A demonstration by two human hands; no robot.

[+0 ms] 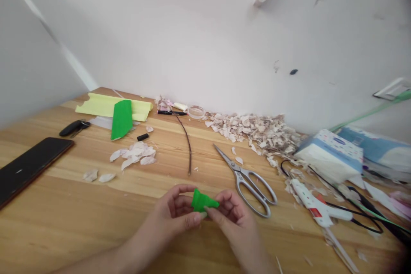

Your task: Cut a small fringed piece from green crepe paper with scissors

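In the head view, we hold a green cone (202, 202) between both hands, above the near middle of the table (135, 227). Our left hand (173, 210) grasps its wide end, thumb below; our right hand (233, 218) pinches it near the point, which faces right. Just beyond, we see a twig (189, 147) and, to the right, scissors (244, 177) lying with their blades toward the far left. Farther right lie a glue gun (311, 201) and a tissue pack (332, 150), with a heap of flakes (257, 130) along the far wall. On the left we have a phone (34, 169), keys (73, 128) and loose petals (138, 154); beyond the petals, a green sheet (122, 119) overlaps yellow paper (96, 106).
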